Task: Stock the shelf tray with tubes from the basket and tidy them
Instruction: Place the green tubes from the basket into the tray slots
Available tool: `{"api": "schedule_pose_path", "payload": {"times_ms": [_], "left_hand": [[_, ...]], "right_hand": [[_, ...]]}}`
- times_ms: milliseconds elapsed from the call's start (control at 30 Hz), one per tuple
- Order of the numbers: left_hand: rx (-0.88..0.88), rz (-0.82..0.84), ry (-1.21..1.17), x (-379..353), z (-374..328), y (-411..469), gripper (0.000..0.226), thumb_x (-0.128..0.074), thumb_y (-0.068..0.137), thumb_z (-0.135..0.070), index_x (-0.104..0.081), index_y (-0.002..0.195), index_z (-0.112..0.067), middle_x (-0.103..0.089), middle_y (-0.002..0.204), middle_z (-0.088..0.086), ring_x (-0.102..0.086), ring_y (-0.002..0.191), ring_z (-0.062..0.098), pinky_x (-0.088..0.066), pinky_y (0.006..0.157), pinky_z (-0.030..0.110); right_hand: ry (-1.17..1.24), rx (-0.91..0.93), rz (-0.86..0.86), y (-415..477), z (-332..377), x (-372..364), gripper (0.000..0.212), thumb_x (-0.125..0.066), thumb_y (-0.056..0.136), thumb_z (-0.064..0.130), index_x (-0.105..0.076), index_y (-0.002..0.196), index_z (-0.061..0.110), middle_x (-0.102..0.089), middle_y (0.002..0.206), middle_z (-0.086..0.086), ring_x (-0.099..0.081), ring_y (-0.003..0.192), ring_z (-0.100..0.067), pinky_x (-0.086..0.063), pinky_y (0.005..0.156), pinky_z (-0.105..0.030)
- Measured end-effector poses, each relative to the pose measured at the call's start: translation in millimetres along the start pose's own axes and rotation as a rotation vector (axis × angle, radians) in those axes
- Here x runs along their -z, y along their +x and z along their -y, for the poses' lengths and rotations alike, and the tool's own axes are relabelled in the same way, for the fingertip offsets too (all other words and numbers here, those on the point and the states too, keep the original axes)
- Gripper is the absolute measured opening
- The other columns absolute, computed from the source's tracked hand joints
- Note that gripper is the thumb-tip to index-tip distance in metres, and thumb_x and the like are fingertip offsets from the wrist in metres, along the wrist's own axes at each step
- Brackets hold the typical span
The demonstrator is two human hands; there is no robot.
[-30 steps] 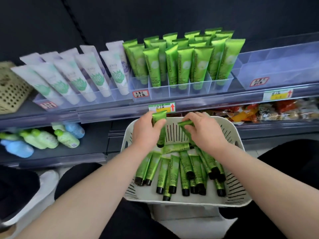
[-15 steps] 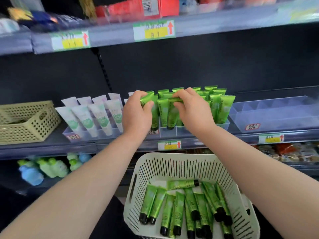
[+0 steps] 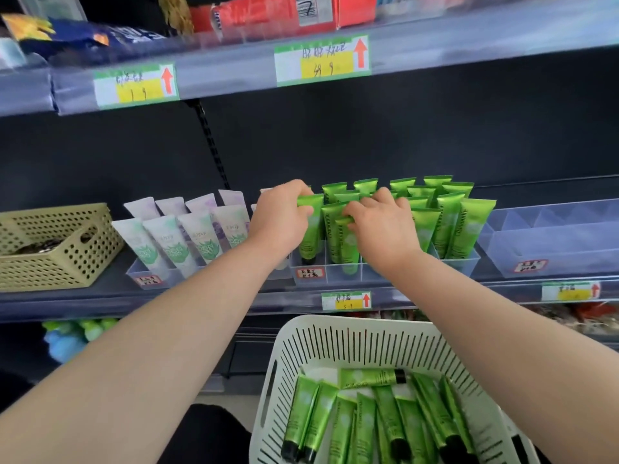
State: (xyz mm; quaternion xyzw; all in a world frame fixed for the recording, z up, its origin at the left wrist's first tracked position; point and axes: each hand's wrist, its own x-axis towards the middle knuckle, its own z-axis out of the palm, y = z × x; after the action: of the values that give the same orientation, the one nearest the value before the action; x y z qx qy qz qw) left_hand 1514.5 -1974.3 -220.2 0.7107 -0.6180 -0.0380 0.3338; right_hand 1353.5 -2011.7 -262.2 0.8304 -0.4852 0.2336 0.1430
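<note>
While both arms are reaching up to the middle shelf, the left hand (image 3: 279, 217) is pinching the flat crimped end of a green tube (image 3: 310, 229) that is standing cap-down in the leftmost front slot of the clear shelf tray (image 3: 338, 274), and the right hand (image 3: 382, 226) is curling its fingers (image 3: 360, 209) around the top of a second green tube (image 3: 348, 246) in the next front slot. More green tubes are standing upright in rows behind and to the right of them. Below the hands, the white slotted basket (image 3: 351, 333) is holding a loose layer of green tubes lying mostly side by side with black caps toward the camera. Pale tubes (image 3: 194, 236) are leaning in a neighbouring tray to the left, beside a beige perforated basket (image 3: 57, 249)
</note>
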Motion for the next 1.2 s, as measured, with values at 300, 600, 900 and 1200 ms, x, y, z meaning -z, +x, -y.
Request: {"api": "schedule_pose_path", "payload": {"times_ms": [300, 600, 900, 1200], "left_hand": [[-0.017, 0.051, 0.205, -21.1, 2.8, 13.3, 0.030, -0.056, 0.091, -0.003, -0.060, 0.117, -0.018, -0.064, 0.103, 0.003, -0.047, 0.079, 0.015, -0.033, 0.064, 0.027], [-0.063, -0.013, 0.267, -18.1, -1.2, 11.0, 0.039, -0.056, 0.085, 0.005, -0.061, 0.118, -0.015, -0.060, 0.118, 0.005, -0.056, 0.106, 0.025, -0.043, 0.075, 0.033], [-0.103, -0.022, 0.141, -20.4, -2.0, -24.6, 0.031, -0.055, 0.089, -0.002, -0.065, 0.110, -0.021, -0.065, 0.115, -0.002, -0.059, 0.107, 0.019, -0.050, 0.088, 0.036], [-0.017, 0.167, 0.097, -65.2, 27.9, -91.2, 0.027, -0.052, 0.089, -0.003, -0.067, 0.104, -0.020, -0.069, 0.106, -0.001, -0.063, 0.098, 0.020, -0.053, 0.084, 0.039]], "right_hand": [[0.012, 0.060, -0.149, -3.6, -2.6, -10.0, 0.043, -0.079, 0.068, 0.013, -0.065, 0.108, 0.020, -0.065, 0.097, -0.001, -0.054, 0.090, -0.029, -0.040, 0.068, -0.038], [0.078, 0.066, -0.192, -14.3, -2.3, -10.9, 0.048, -0.078, 0.066, 0.006, -0.065, 0.110, 0.020, -0.062, 0.108, -0.002, -0.054, 0.094, -0.029, -0.041, 0.070, -0.039], [0.083, 0.096, -0.171, -48.7, 2.7, -15.6, 0.043, -0.075, 0.066, 0.002, -0.066, 0.105, 0.019, -0.064, 0.094, -0.001, -0.056, 0.085, -0.028, -0.041, 0.065, -0.036], [0.095, 0.037, 0.052, -126.0, -7.1, -45.2, 0.038, -0.075, 0.069, 0.003, -0.068, 0.102, 0.021, -0.064, 0.091, 0.000, -0.058, 0.086, -0.028, -0.043, 0.065, -0.035]]}}
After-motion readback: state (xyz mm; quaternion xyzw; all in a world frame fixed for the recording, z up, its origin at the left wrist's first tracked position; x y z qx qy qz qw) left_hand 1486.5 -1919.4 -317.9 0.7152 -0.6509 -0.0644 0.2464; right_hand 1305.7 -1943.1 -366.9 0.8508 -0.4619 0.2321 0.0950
